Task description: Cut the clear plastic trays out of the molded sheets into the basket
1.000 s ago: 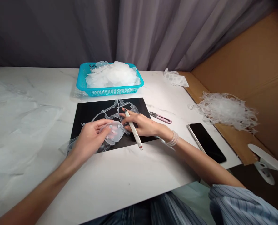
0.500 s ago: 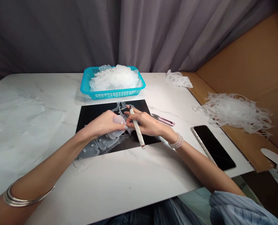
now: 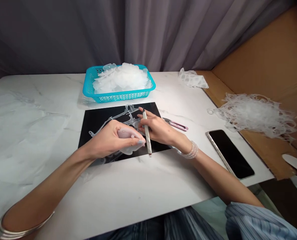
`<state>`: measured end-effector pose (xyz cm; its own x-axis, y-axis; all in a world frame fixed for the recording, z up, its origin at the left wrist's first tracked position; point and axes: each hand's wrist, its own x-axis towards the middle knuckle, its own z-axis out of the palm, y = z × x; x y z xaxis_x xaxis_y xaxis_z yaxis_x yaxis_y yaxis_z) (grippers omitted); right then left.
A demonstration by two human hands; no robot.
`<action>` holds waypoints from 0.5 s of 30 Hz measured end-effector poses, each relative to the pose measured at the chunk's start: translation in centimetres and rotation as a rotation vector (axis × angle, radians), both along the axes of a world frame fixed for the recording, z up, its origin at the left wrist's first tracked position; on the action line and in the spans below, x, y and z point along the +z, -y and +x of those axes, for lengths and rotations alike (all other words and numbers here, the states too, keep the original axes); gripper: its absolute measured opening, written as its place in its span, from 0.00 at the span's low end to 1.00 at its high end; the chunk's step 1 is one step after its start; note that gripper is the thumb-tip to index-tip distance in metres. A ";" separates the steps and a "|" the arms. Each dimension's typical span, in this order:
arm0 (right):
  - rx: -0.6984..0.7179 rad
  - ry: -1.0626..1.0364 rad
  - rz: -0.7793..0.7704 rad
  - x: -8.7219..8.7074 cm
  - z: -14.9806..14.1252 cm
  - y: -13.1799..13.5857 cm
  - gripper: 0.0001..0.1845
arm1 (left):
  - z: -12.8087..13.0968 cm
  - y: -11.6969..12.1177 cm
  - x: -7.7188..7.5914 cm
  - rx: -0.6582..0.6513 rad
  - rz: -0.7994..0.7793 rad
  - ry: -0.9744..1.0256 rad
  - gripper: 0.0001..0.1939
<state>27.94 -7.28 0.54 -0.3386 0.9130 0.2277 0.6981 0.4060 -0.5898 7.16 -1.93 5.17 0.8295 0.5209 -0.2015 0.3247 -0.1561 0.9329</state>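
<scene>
In the head view my left hand [image 3: 113, 138] is closed around a few translucent, rounded plastic pieces [image 3: 128, 134], held low over a black mat [image 3: 92, 118]. To its right, my right hand [image 3: 155, 127] keeps a pen-shaped tool [image 3: 147, 133] between its fingers. The tool has a white wrapped handle and a dark upper end. Beneath and beyond the right fingers lies a translucent cut-out frame [image 3: 131, 119] with open gaps, stretching left across the mat. Whether those fingers also pinch the frame is hard to see. My left hand hides part of the mat.
A blue basket [image 3: 87, 83] heaped with translucent pieces stands behind the mat. Pink thread snips [image 3: 177, 125] and a phone [image 3: 231, 153] lie to the right. Beyond are a tangled pile of cut-out frames [image 3: 256, 116] and a small clear sheet [image 3: 192, 79]. Clear sheeting [image 3: 20, 140] covers the left side.
My left hand has shifted slightly right and nearer me with the pieces, which now sit apart from the frame. The frame shows more openly on the mat. The view has tilted slightly.
</scene>
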 end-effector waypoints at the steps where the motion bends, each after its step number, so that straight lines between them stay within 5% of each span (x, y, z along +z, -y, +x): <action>1: -0.016 -0.019 -0.007 0.3 0.2 0.2 0.07 | -0.3 0.2 0.1 0.032 -0.020 0.012 0.11; 8: -0.106 -0.321 -0.052 3.7 -0.9 3.2 0.11 | -2.7 1.3 -0.6 0.238 -0.112 0.099 0.10; 15: -0.107 -0.478 -0.123 4.1 -4.2 4.4 0.09 | -3.2 1.9 -1.3 0.356 -0.203 0.237 0.11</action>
